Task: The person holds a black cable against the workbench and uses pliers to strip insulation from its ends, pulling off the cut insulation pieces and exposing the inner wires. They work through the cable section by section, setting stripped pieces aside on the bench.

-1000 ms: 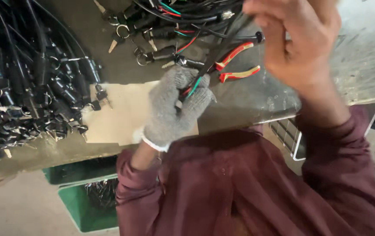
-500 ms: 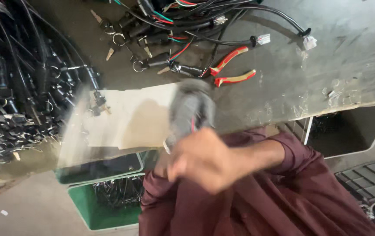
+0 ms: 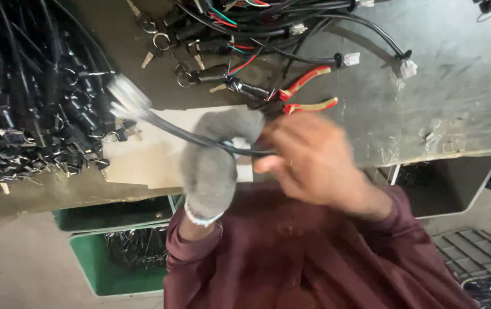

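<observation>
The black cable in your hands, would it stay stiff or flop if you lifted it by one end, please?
The black cable would probably flop: it already curves between the left hand and the right hand. Its pale connector end may swing and droop, adding weight there.

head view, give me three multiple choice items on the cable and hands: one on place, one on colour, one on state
1. Where do the pliers lie?
A. on the bench beyond the hands
B. in the green bin
C. on the floor

2. What colour is the glove on the left hand?
A. orange
B. grey
C. blue

3. How is the black cable held?
A. lying loose on the cardboard
B. gripped by both hands
C. hanging from a hook

Answers:
1. A, the red-handled pliers rest on the grey bench top just past the right hand.
2. B, the knit glove is grey with a pale cuff.
3. B, the gloved left hand closes round the cable and the bare right hand pinches it close beside, while its blurred pale end sticks out to the left.
</observation>
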Demonstrator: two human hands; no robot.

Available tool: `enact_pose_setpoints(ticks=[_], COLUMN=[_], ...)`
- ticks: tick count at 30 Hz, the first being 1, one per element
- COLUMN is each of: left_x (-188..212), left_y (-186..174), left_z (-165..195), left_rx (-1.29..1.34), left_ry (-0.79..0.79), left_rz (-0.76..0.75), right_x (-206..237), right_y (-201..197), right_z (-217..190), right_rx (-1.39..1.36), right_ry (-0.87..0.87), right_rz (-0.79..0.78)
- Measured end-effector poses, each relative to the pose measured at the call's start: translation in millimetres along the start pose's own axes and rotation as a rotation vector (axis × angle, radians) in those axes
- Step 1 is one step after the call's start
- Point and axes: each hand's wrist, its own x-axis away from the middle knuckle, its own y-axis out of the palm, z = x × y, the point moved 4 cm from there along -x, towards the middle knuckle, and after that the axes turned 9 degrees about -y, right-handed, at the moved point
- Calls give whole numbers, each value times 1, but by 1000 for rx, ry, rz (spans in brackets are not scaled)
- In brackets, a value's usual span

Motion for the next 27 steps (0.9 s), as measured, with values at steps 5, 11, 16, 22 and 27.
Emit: enact_pose_setpoints(ticks=[5,11,16,22,27], left_x=[-18,9,-14,-42,-61], left_y=[50,52,33,10,-4], left_z=[18,-42,-16,21,-22], left_rx=[-789,-525,-458,-808,424], left_ry=[423,124,129,169,-409], left_rz=[-108,-597,-549,-407,-118], right_x=[-8,-21,25,45,23], right_y=[-20,-42,-20,-12,21], right_z=[5,9,47,106,106], right_rx=[-609,-1326,-1187,-1143,183], right_ry=[98,-1,40,121,237], right_rz=[341,683,841,990,293])
